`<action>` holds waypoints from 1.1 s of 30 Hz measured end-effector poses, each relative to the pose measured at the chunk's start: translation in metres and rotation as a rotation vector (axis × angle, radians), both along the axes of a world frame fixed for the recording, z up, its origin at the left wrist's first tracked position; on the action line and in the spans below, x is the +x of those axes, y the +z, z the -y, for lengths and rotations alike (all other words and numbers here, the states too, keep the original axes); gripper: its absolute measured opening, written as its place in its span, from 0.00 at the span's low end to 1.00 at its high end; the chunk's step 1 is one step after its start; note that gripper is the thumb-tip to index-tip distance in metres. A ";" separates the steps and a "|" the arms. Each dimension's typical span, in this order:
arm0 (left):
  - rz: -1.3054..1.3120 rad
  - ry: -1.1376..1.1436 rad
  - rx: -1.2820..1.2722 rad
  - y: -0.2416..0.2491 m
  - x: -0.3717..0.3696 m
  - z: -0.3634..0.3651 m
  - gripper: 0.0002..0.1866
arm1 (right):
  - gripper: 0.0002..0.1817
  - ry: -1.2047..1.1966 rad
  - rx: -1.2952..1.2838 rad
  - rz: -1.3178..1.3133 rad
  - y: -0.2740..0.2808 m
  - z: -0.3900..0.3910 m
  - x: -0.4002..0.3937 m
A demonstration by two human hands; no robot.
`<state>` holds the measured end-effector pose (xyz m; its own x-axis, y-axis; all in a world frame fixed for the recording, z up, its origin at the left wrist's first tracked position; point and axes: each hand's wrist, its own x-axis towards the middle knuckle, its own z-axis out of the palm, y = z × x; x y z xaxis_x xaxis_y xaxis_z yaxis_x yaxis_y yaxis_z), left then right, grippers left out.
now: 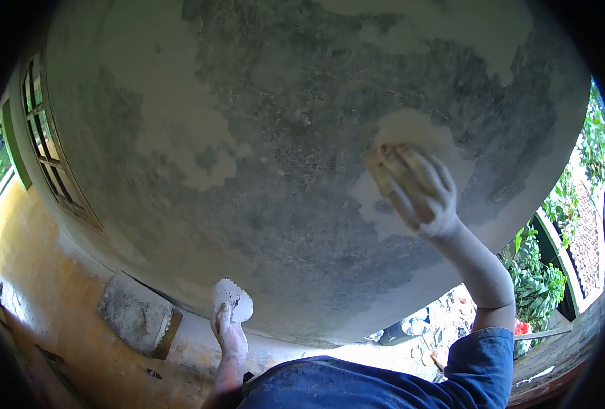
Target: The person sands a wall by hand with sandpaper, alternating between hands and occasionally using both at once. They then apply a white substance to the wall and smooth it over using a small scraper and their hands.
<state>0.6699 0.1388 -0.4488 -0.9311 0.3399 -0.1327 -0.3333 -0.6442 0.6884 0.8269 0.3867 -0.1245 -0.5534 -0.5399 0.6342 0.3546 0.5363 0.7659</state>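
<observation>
High on the grey, patchy wall (295,225), my right hand (421,194) presses toward the surface with its fingers bent over a thin tan spreader (370,161). Most of that piece is hidden under the fingers. Around it lies a smooth pale patch of putty (411,126). Low at the left, my left hand (229,334) grips a flat piece covered in white putty (234,300), held up near the wall's lower part. The thumb lies against its face, and I cannot see the underside.
A barred window (53,150) is set at the wall's left end. On the yellowish floor (57,273) rests a grey, plaster-stained slab or box (135,313). Leafy plants (537,279) stand at the right. Below the wall is a dark bucket-like container (398,330).
</observation>
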 end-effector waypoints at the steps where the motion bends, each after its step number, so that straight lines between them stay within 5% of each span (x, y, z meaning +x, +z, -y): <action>1: -0.002 0.000 0.004 -0.002 0.000 -0.001 0.18 | 0.11 0.021 -0.011 0.096 -0.002 0.003 0.000; 7: -0.011 -0.020 0.008 0.001 0.002 0.000 0.18 | 0.09 0.017 -0.029 -0.131 0.020 -0.004 0.003; 10: 0.007 -0.013 0.002 0.003 0.004 -0.001 0.18 | 0.10 0.020 -0.021 0.128 -0.007 0.003 -0.006; 15: 0.036 0.028 -0.008 0.001 0.006 0.000 0.19 | 0.13 0.021 -0.047 -0.089 0.024 -0.022 0.005; 21: 0.007 0.023 -0.014 -0.001 0.008 0.003 0.19 | 0.12 0.024 0.041 0.180 -0.001 -0.008 0.001; 25: 0.021 0.042 -0.006 -0.005 0.009 0.005 0.19 | 0.10 -0.005 -0.017 -0.192 0.030 -0.018 0.004; 30: 0.013 0.028 -0.002 -0.007 0.012 0.007 0.18 | 0.10 0.012 0.012 0.204 -0.010 -0.004 -0.003; 33: -0.008 0.035 -0.031 -0.011 0.010 0.008 0.19 | 0.11 -0.004 -0.071 -0.062 0.029 -0.014 0.006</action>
<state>0.6803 0.1306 -0.4596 -0.9433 0.3031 -0.1353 -0.3055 -0.6333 0.7110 0.8327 0.4005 -0.0955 -0.5140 -0.4906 0.7036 0.4019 0.5869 0.7028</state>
